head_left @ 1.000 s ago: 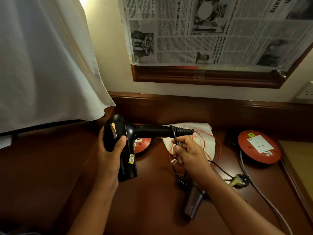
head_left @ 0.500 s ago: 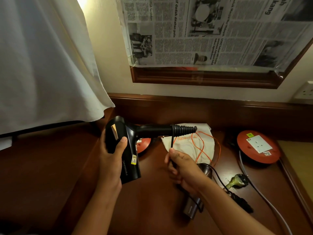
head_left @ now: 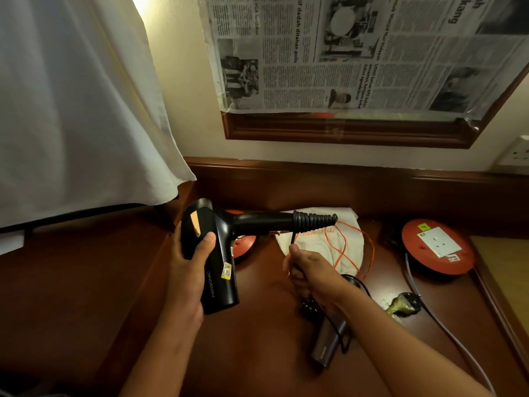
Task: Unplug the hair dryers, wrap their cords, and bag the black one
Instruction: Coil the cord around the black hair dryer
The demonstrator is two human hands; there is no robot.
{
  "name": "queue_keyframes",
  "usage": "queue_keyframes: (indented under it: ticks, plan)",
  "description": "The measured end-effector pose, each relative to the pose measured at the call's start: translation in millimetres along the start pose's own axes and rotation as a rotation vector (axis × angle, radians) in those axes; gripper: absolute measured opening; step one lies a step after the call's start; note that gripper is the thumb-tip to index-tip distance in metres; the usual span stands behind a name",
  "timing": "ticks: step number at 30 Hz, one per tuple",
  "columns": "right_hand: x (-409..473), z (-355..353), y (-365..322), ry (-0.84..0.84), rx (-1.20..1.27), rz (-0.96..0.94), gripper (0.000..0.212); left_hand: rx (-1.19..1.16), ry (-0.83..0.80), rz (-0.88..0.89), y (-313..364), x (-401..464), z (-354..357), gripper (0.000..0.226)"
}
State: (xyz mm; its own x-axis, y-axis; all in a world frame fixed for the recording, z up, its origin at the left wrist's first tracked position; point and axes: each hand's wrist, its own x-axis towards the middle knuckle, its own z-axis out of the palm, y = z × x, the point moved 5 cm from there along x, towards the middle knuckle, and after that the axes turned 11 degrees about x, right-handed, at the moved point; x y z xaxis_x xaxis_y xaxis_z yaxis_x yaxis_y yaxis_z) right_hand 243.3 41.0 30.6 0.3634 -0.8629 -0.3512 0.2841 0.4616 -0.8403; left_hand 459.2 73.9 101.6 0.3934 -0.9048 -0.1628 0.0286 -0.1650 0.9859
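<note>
Black hair dryer (head_left: 213,253): held up off the desk (head_left: 86,282), barrel pointing down toward the person, folding handle sticking out to the right with its ribbed strain relief at the tip.
Left hand (head_left: 190,270): wrapped round the barrel, thumb lying across the front face near a copper-coloured panel.
Cord (head_left: 291,239): thin and black, dropping from the ribbed end straight down into the right hand.
Right hand (head_left: 310,275): grip curled tight on the cord just below the handle; more cord and what looks like the plug hang beneath the fist, partly hidden.
Handling: a judgement only. The body looks like smooth hard plastic, light enough for one hand yet liable to slip, so the barrel is the sound place to hold. The cord is limp and will loop easily; it probably needs steady tension, and sharp bends at the ribbed end are best avoided.
Second dryer (head_left: 329,343): dark grey, lying on the desk under the right forearm, its cord loose beside it.
Cloth bag (head_left: 320,242): pale, with orange drawstrings, lying flat behind the hands.
Writing: "PENSONIC" along the barrel, with a small yellow sticker beside it; orange lettering on the bag, too skewed to read.
Newspaper (head_left: 357,53): taped over a framed pane on the wall; headline fragment "dadah ditahan polis".
</note>
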Motion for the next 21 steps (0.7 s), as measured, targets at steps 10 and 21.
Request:
queue_keyframes:
  ticks: [10, 21]
  plan:
    - [18.8, -15.5, -15.5, -0.056, 0.047, 0.068, 0.027, 0.032, -0.067, -0.008, 3.6, 2.5, -5.1, 0.041]
    - [20.2, -21.3, -77.0, 0.052, -0.744, 0.036, 0.023, 0.077, -0.16, 0.036, 15.9, 5.9, -8.8, 0.054]
